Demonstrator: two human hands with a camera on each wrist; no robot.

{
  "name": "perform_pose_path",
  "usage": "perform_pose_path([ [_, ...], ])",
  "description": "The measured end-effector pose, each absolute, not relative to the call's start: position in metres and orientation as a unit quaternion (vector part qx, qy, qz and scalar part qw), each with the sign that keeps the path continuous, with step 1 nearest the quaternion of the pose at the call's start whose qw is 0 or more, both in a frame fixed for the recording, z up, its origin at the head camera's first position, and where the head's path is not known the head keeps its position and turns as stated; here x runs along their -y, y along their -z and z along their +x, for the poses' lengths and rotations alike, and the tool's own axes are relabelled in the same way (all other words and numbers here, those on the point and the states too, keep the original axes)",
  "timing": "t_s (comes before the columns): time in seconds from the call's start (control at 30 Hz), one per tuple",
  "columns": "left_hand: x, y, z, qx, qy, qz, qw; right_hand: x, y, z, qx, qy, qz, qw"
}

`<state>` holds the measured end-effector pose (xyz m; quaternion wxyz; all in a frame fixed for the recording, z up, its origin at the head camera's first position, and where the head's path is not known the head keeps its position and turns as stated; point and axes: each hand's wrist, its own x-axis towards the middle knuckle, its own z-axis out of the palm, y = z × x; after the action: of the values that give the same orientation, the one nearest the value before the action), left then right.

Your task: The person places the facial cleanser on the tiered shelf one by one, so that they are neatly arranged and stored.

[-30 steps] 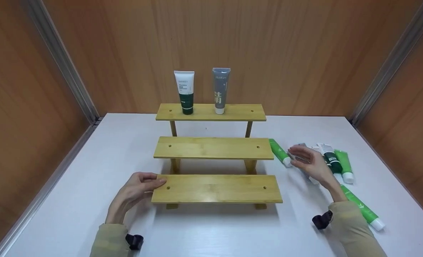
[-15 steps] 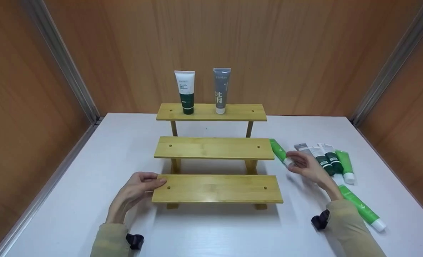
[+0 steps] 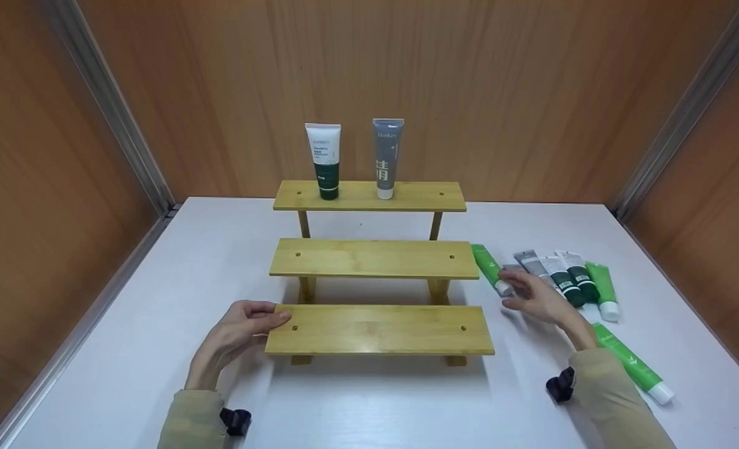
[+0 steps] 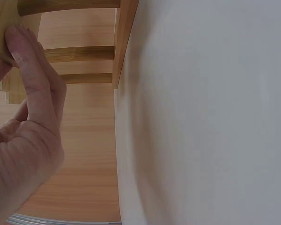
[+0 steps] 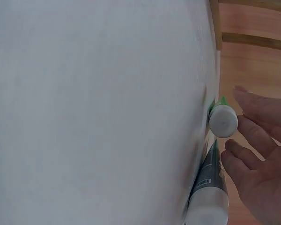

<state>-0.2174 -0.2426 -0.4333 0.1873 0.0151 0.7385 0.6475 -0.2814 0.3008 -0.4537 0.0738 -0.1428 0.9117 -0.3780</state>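
My left hand (image 3: 232,330) pinches the left end of the lowest board of a three-tier bamboo stand (image 3: 378,330), thumb on top. The left wrist view shows its fingers (image 4: 30,70) at the board's edge. Right of the stand, my right hand (image 3: 540,302) is beside the white cap of a lying green tube (image 3: 486,262). In the right wrist view, its fingers (image 5: 257,136) are loosely bent and spread, close to that cap (image 5: 223,121). A grey tube with a white cap (image 5: 208,206) lies below them, partly hidden by the hand in the head view.
On the top board stand a white-and-dark-green tube (image 3: 324,162) and a grey tube (image 3: 386,159), caps down. Two white-and-dark-green tubes (image 3: 576,277) and a green tube (image 3: 605,290) lie at the right. Another green tube (image 3: 634,365) lies beside the right sleeve. Wooden panels (image 3: 369,87) enclose the table.
My right hand has moved slightly left and toward me, from over the grey tube to the green tube's cap, uncovering more of the lying tubes. My left hand keeps its hold on the board.
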Motion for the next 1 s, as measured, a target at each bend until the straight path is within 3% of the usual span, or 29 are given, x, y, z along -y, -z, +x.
perform_pose_path([
  [0.47,0.241,0.433,-0.218,-0.745,-0.641,0.009,0.185,-0.305,0.443,-0.256,-0.923,0.351,-0.145,0.058],
  [1.0,0.241,0.433,-0.218,-0.740,-0.646,0.011,0.189,-0.301,0.445,-0.259,-0.916,0.356,-0.172,0.073],
])
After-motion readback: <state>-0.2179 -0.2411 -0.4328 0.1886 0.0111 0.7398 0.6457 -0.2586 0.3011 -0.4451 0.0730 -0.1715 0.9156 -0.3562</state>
